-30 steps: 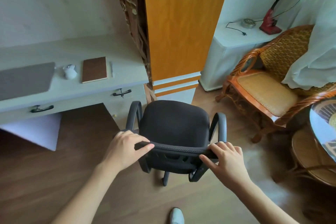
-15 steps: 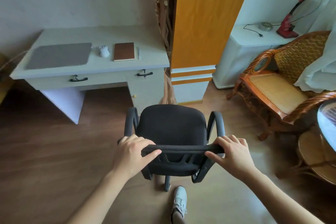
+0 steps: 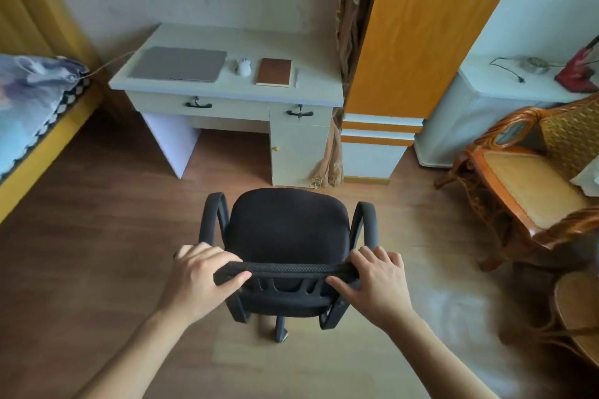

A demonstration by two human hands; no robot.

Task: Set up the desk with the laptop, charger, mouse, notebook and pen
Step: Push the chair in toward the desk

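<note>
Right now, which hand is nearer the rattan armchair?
Right. The right hand grips the office chair backrest's right end, on the rattan armchair's side. The left hand grips the opposite end, farther away.

Beside the notebook (image 3: 274, 72), at its right edge, a pale sliver (image 3: 296, 77) too small to identify; chair base (image 3: 280, 330) mostly hidden beneath the seat; red lamp (image 3: 580, 70) cut off at right edge; bed (image 3: 29, 113) cropped at left; round table (image 3: 580, 308) clipped lower right.
</note>
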